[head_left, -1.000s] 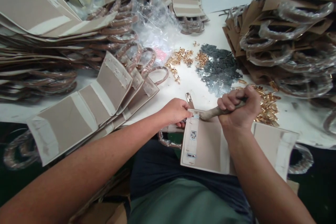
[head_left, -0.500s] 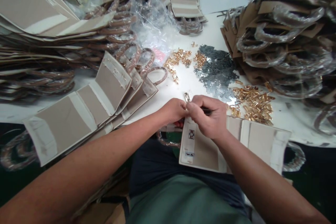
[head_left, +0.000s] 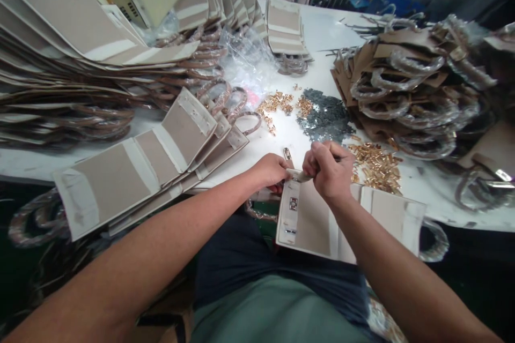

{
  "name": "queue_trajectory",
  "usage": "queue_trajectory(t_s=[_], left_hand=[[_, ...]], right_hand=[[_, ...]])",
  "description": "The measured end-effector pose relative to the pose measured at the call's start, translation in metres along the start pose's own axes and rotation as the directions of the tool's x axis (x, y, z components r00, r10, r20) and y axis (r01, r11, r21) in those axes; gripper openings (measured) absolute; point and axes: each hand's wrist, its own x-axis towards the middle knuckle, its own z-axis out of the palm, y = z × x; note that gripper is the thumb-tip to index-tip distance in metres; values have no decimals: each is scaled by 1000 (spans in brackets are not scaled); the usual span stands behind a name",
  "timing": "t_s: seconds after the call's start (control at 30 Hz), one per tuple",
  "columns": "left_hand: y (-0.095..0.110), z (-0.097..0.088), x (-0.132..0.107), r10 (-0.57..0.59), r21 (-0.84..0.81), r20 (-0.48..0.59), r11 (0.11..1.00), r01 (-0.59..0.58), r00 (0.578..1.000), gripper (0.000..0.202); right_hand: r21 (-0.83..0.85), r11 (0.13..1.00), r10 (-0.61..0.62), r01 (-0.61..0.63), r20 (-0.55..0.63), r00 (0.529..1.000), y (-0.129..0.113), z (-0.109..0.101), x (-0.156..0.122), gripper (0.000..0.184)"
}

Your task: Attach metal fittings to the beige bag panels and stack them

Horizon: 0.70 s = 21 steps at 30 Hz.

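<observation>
A beige bag body (head_left: 314, 220) lies opened out over the table's front edge, its inner side up, with plastic-wrapped handles at both ends. Metal fittings (head_left: 293, 203) sit along its left strip. My left hand (head_left: 272, 171) is closed on the upper left corner, fingertips partly hidden beneath the edge. My right hand (head_left: 330, 167) is closed in a fist just to the right, over the top edge. It grips a slim dark tool (head_left: 338, 158), mostly hidden by the fingers. Just beyond the corner lies a shiny metal-ended piece (head_left: 287, 154).
Gold fittings (head_left: 376, 167) and dark flat metal plates (head_left: 325, 117) lie in heaps on the white table (head_left: 261, 144). Opened bag bodies (head_left: 116, 177) overlap at left, before a tall stack (head_left: 100, 72). More wrapped-handle bags (head_left: 406, 75) are piled at right. Clear plastic (head_left: 247, 59) lies behind.
My right hand has moved right, away from my left hand, and its fist has turned upward. My left hand stays at the bag's corner. The head view has tilted up.
</observation>
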Motion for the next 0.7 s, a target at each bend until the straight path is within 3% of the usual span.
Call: queue_trajectory(t_s=[0.2,0.37,0.7], left_hand=[[-2,0,1,42,-14,15,999,-42,999,7],[-2,-1,0,4,-19,11,1000,-4,1000,4],[-7,-5,4,20,-50,68,999,-17,997,5]], right_hand=[[29,987,-159,158,36,987,-16,7,6,47],[-47,998,-39,43,96,995,-4,7,5,52],[-131,990,-38,54,121,992,5,5,2,50]])
